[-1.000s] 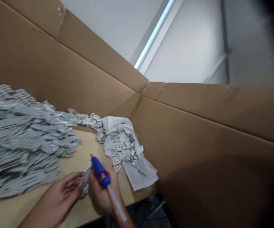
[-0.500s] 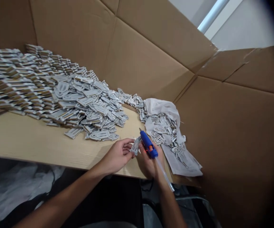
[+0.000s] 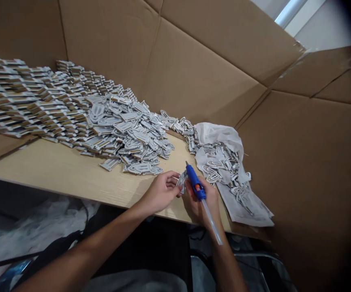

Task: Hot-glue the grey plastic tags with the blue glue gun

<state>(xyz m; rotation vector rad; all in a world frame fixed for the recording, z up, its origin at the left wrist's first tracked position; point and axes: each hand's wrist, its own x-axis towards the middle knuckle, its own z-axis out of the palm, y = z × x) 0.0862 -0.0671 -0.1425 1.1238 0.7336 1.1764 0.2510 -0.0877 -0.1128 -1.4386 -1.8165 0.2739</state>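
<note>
My right hand (image 3: 202, 202) is closed round a blue glue gun (image 3: 195, 186) with a clear glue stick (image 3: 212, 222) sticking out of its back toward me. The gun's tip points up and to the left. My left hand (image 3: 160, 192) pinches a small grey flat piece (image 3: 182, 181) right beside the gun, at the near edge of the wooden table (image 3: 60, 174). Both hands touch around that piece.
A large heap of grey flat pieces (image 3: 72, 109) covers the table's left and back. More lie on crumpled white paper (image 3: 227, 162) at the right. Tall cardboard walls (image 3: 193, 73) enclose the table. Plastic and dark cables (image 3: 35, 243) lie below the table edge.
The view has swung down and left, so more of the heap and the table front shows. My hands keep the glue gun and the small piece together.
</note>
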